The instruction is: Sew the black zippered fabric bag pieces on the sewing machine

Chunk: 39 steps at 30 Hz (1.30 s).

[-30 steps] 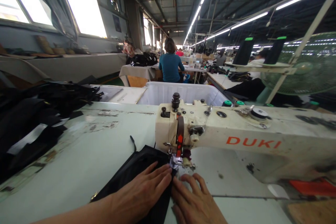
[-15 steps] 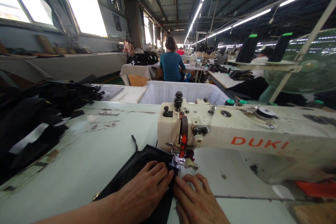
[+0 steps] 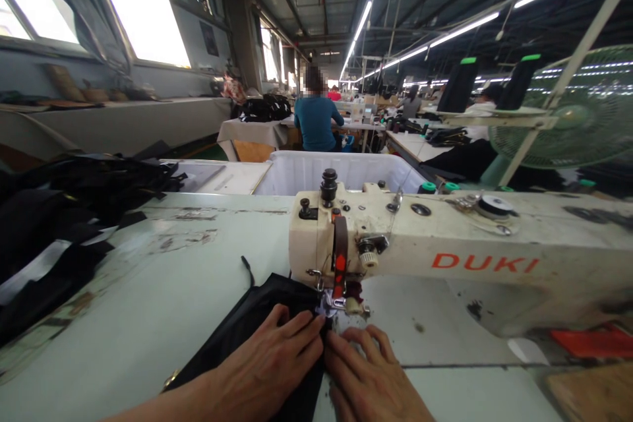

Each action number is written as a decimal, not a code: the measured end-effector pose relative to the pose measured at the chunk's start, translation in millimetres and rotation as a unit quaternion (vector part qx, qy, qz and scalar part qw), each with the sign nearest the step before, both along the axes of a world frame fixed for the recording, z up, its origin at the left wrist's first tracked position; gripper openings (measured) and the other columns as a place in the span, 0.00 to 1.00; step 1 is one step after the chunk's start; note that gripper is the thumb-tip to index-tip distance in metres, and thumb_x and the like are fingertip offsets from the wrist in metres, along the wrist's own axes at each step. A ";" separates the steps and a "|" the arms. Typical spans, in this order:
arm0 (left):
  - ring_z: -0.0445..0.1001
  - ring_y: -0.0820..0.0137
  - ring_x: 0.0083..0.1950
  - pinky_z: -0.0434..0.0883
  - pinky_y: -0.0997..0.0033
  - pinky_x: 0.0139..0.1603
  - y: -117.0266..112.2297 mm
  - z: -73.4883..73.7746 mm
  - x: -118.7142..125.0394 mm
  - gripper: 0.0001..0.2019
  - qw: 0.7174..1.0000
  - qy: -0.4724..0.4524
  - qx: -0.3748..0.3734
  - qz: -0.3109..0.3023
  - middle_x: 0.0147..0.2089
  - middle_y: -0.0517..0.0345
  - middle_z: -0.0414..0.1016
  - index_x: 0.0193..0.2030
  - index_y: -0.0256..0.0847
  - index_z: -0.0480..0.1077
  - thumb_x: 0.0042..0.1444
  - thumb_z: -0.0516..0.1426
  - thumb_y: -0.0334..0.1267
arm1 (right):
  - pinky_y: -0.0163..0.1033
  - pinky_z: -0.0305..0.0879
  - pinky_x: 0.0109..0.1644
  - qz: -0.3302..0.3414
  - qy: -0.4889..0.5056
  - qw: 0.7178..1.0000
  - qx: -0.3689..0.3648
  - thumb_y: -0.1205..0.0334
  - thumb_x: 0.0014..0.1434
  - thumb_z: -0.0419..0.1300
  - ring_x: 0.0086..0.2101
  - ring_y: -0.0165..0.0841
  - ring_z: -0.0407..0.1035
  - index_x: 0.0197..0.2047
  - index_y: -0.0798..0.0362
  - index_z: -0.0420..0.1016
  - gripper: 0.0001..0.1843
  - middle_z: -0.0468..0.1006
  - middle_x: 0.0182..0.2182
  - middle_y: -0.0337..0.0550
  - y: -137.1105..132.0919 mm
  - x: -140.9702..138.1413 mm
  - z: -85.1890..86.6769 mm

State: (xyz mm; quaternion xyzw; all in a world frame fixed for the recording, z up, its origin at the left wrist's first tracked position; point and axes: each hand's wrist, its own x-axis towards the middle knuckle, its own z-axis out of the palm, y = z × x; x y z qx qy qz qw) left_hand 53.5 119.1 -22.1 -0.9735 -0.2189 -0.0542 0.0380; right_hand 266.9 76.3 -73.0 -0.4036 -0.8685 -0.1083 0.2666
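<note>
A white DUKI industrial sewing machine (image 3: pixel 420 244) stands on a pale green table (image 3: pixel 148 277). Its metal presser foot (image 3: pixel 330 302) rests at the edge of a black fabric piece (image 3: pixel 277 297), and a thin black strap (image 3: pixel 246 268) sticks up from the fabric's far side. My left hand (image 3: pixel 270 362) lies flat on the fabric just before the foot. My right hand (image 3: pixel 366 376) is close beside it, with its fingers against the fabric's edge. The needle area is partly hidden by the machine.
A heap of black fabric pieces (image 3: pixel 59 224) lies on the table's left side. A white plastic bin (image 3: pixel 336 175) stands behind the machine, and a green fan (image 3: pixel 573 112) stands at the right. A person in a teal top (image 3: pixel 315 122) sits at a distant table.
The view has shifted slightly. Both hands remain by the presser foot, and the black fabric shows no clear movement.
</note>
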 end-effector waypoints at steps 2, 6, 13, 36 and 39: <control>0.69 0.59 0.56 0.63 0.58 0.54 -4.4 10.7 0.2 0.16 1.000 -0.012 0.014 0.008 0.59 0.46 0.72 0.56 0.35 0.66 0.65 0.47 0.28 | 0.44 0.53 0.52 -0.002 0.002 1.000 0.004 0.56 0.61 0.61 0.43 0.36 0.67 0.50 0.50 0.71 0.15 0.78 0.48 0.33 -0.6 -0.3 3.4; 0.70 0.60 0.56 0.63 0.59 0.54 -5.9 17.8 2.2 0.16 1.000 -0.015 0.015 0.017 0.58 0.45 0.72 0.57 0.35 0.65 0.65 0.46 0.29 | 0.44 0.56 0.50 0.003 -0.020 1.000 0.014 0.59 0.63 0.57 0.41 0.36 0.68 0.49 0.51 0.72 0.12 0.79 0.47 0.33 -1.0 0.4 15.1; 0.68 0.55 0.58 0.65 0.54 0.55 0.6 -2.0 3.0 0.17 1.000 0.021 -0.013 0.020 0.62 0.42 0.68 0.59 0.31 0.64 0.66 0.46 0.30 | 0.42 0.66 0.44 0.019 -0.014 1.000 -0.002 0.64 0.59 0.59 0.39 0.37 0.71 0.48 0.52 0.74 0.13 0.80 0.46 0.35 2.5 2.4 19.9; 0.69 0.59 0.50 0.65 0.58 0.51 10.0 -18.1 8.3 0.10 0.994 -0.076 0.038 0.076 0.47 0.47 0.74 0.49 0.34 0.69 0.66 0.50 0.35 | 0.50 0.61 0.47 -0.082 -0.056 0.995 0.025 0.71 0.59 0.50 0.41 0.43 0.66 0.57 0.50 0.69 0.23 0.76 0.44 0.47 22.7 -2.4 -3.8; 0.68 0.59 0.51 0.65 0.59 0.52 15.8 -16.2 9.5 0.10 0.993 -0.088 0.029 0.077 0.45 0.47 0.74 0.48 0.35 0.69 0.67 0.50 0.36 | 0.50 0.62 0.46 -0.085 -0.069 0.994 0.023 0.69 0.60 0.51 0.41 0.44 0.66 0.58 0.51 0.68 0.23 0.75 0.44 0.49 25.1 -3.0 -2.4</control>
